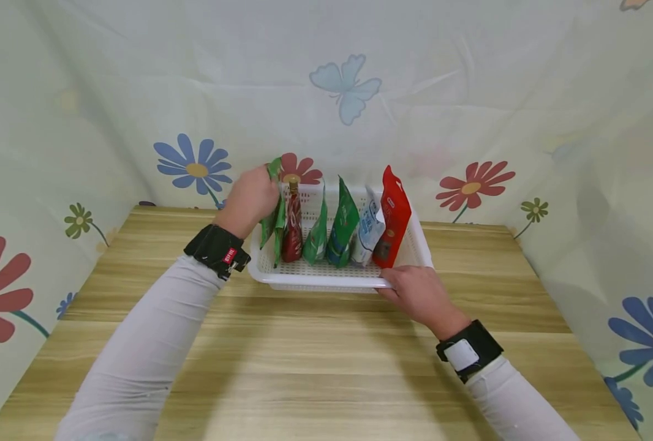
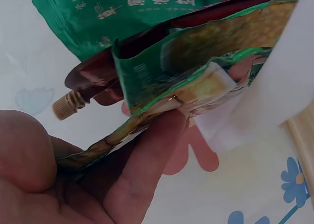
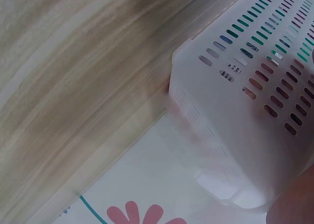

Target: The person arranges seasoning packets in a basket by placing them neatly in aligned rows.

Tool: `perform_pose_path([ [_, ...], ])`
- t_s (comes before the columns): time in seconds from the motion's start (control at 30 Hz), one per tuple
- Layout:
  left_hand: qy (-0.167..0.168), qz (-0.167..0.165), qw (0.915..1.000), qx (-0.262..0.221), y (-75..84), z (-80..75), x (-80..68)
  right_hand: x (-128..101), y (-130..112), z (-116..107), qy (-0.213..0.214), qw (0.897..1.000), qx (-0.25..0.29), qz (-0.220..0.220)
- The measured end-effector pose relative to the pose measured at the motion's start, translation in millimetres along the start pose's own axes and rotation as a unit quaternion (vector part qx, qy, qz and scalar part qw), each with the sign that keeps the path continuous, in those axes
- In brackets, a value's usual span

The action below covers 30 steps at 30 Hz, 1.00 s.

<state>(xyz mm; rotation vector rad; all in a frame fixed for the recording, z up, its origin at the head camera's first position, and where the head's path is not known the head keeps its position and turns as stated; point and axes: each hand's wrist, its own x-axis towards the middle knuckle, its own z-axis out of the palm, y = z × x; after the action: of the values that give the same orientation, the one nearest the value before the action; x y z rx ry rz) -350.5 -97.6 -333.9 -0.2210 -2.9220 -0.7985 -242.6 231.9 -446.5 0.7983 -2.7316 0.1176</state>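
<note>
Wooden table (image 1: 315, 349) with flower-print cloth (image 1: 139, 92) hung behind and at both sides. White slotted basket (image 1: 326, 278) sits at table's far middle, packets standing upright in a row inside it.

Leftmost green packet (image 1: 274, 211) is at the basket's left end, long axis roughly vertical, top edge pointing up and leaning slightly left toward the left hand (image 1: 249, 199). Left hand pinches that top edge, thumb (image 2: 24, 145) on one side, finger (image 2: 147, 155) on the other, so packet hangs below and to the right of the fingers. Left wrist view shows the crimped packet edge (image 2: 127, 131) lying across the fingers, touching them.

Just beside it, a dark red spout pouch (image 1: 292, 229) stands upright, tan cap (image 2: 66, 106) on top. Then two more green packets (image 1: 317, 236) and (image 1: 343, 223), a pale blue-white packet (image 1: 369, 229), and a tall red packet (image 1: 394, 214) at the right end, all standing.

Right hand (image 1: 420, 294) holds the basket's near right rim, fingers curled over the edge; right wrist view shows mostly the basket wall (image 3: 235, 116), fingers barely visible there.

Left hand is the one nearer the green packet; right hand well apart from it, across the basket
</note>
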Motion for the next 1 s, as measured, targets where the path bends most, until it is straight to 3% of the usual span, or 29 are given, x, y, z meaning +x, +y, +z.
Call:
perform_pose_path([
  [0.23, -0.031, -0.015, 0.9993, 0.011, -1.6, 8.2, 3.6, 0.6, -0.8, -0.4, -0.001, 1.0, -0.004, 0.003],
  [0.47, -0.068, -0.031, 0.9966, -0.036, -0.6, 10.3, 1.8, 0.8, -0.6, -0.9, -0.001, 1.0, -0.003, 0.002],
  [1.0, -0.069, -0.036, 0.9967, -0.023, 1.6, 6.6, -4.9, 0.2, 0.0, 0.6, 0.002, 1.0, 0.001, 0.005],
])
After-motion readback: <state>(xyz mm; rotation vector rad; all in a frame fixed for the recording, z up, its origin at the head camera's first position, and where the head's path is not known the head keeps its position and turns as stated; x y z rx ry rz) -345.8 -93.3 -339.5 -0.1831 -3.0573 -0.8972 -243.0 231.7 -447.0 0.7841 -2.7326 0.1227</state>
